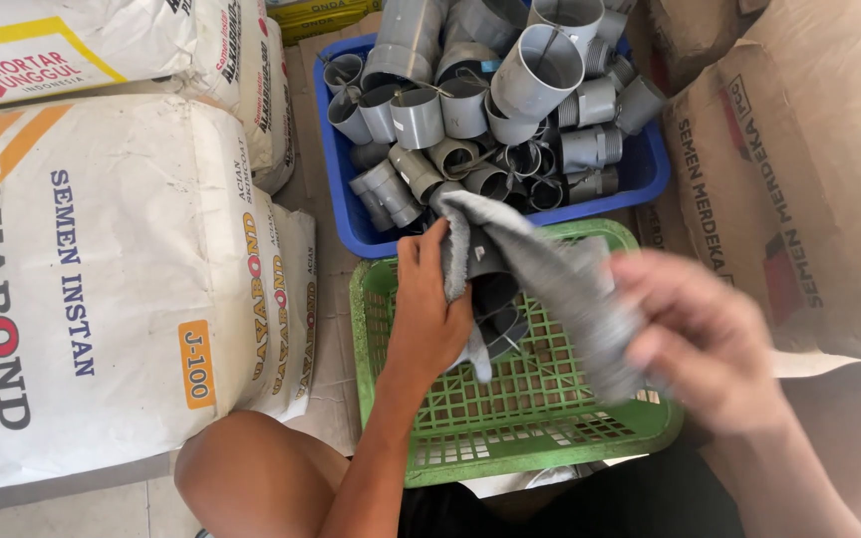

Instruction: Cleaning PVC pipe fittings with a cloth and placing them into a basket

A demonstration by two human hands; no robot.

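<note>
White sack, left [102,289]: lying flat beside the green basket, bulging, carrying an orange corner band, dark lettering and a small orange label [196,364].
White sack, upper left [72,45]: lying behind it, showing a yellow-edged panel with a red mark.
Brown paper sacks, right [809,169]: leaning stacked beside the blue bin, showing dark print and a red patch.
Yellow package, top [321,15]: peeking in at the frame edge.

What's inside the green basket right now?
The green basket looks bare across its visible lattice floor. Over it, the left hand holds a dark pipe fitting wrapped in a grey cloth. The cloth and right hand cover the basket's right side.
</note>
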